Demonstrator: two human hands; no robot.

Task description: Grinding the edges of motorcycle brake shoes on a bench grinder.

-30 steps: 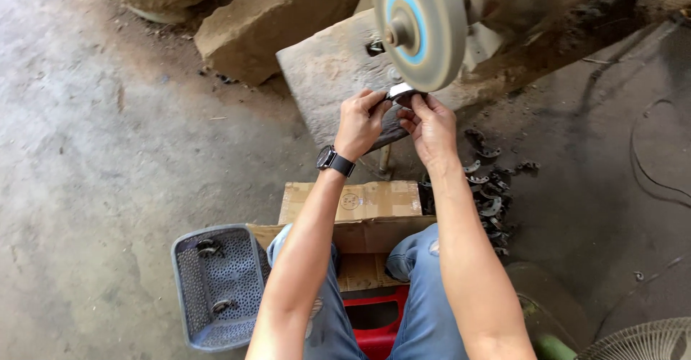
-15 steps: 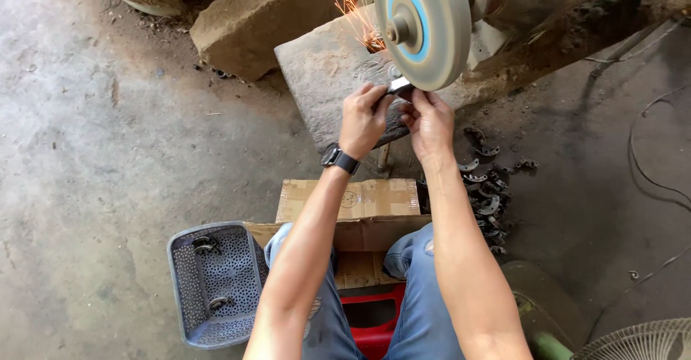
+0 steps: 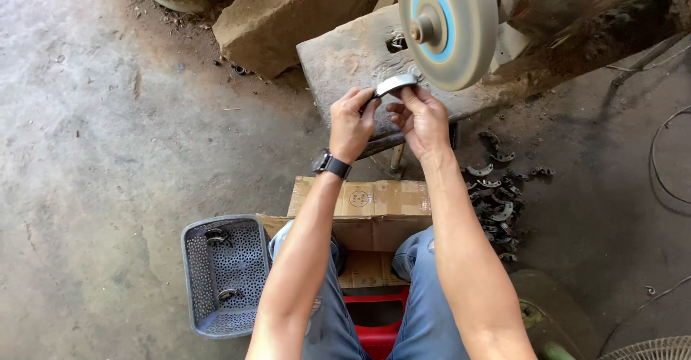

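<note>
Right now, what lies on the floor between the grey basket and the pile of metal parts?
In the head view, the cardboard box and the person's knees lie between the basket and the metal parts.

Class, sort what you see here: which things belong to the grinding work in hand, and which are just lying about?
In use:
left hand
right hand
curved metal piece held by both
grinding wheel
pile of metal pieces

Lying about:
cardboard box
plastic basket
red stool
stone block
cables

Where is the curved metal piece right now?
In the head view, upper centre: the curved metal piece is pinched between the left hand and right hand, just below the lower-left edge of the grinding wheel.
</note>
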